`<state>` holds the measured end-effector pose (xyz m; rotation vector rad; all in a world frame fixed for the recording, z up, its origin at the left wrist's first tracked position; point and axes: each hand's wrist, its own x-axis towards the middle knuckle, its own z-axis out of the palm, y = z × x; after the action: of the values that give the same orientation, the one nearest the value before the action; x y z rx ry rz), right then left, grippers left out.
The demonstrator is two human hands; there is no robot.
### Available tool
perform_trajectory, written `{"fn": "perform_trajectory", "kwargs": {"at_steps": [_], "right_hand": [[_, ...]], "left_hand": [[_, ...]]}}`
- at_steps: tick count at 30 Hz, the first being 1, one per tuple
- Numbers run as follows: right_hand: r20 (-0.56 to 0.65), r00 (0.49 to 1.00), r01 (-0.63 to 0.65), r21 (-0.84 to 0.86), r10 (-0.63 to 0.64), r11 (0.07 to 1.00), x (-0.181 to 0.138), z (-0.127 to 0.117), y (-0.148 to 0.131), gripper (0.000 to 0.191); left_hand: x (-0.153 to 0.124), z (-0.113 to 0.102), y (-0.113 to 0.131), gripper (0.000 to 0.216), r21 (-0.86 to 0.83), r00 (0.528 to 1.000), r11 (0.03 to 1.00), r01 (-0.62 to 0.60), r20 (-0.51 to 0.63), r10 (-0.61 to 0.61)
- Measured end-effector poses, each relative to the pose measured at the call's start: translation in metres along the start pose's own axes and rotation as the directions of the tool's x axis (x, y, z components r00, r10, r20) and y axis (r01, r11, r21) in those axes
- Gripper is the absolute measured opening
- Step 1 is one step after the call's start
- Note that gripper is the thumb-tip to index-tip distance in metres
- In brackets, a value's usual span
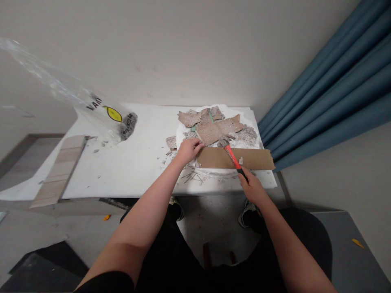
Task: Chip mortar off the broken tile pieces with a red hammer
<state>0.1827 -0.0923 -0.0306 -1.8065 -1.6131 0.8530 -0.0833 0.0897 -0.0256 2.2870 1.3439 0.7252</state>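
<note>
Just ahead of the right hand (251, 185): the hammer (232, 156), with a red shaft and a black grip, points away from the body. Its grey head is just past the far edge of the cardboard strip (214, 158); whether it touches anything below, I cannot tell.
Right hand: the fingers are wrapped around the black grip, near its end.
Left hand (188, 151): the fingers are bent, with the tips close together at the near corner of the pitted brown sheets (214, 129). Whether they pinch this corner or only rest there, I cannot tell.
Brown sheets: they lie overlapped, ahead and to the right of the left hand, with grey rubble (248, 136) at their right side.
Thin sticks (191, 177): scattered just nearer to the body than the left hand; nails are possible.
Plastic bag (69, 91): transparent, with a yellow print, well to the left of the left hand.
Hammer risk: the left fingertips are near the head, so a stroke which slips sideways could hurt them.
Rubble risk: a hard blow could throw crumbs, or the uneven bed could let the sheets slide.
</note>
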Motion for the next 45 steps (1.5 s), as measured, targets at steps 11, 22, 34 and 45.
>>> {"fn": "perform_trajectory", "kwargs": {"at_steps": [11, 22, 34, 45], "right_hand": [[0.01, 1.0, 0.001, -0.005, -0.001, 1.0, 0.001, -0.006, -0.007, 0.052], [0.062, 0.996, 0.068, -0.086, -0.063, 0.994, -0.006, -0.019, -0.093, 0.045], [-0.006, 0.997, 0.068, -0.196, -0.071, 0.978, -0.012, -0.01, -0.111, 0.045], [0.018, 0.999, 0.033, -0.235, -0.03, 0.972, -0.017, -0.005, -0.106, 0.043]], "left_hand": [[-0.005, 0.009, 0.001, 0.026, 0.076, 0.999, 0.996, -0.041, -0.016, 0.042], [-0.009, 0.014, 0.001, 0.027, 0.107, 0.998, 0.993, -0.056, -0.025, 0.058], [-0.008, 0.018, -0.002, 0.027, 0.043, 0.997, 0.997, -0.067, -0.029, 0.068], [-0.01, 0.018, -0.001, 0.026, -0.001, 0.998, 0.999, -0.048, -0.048, 0.048]]}}
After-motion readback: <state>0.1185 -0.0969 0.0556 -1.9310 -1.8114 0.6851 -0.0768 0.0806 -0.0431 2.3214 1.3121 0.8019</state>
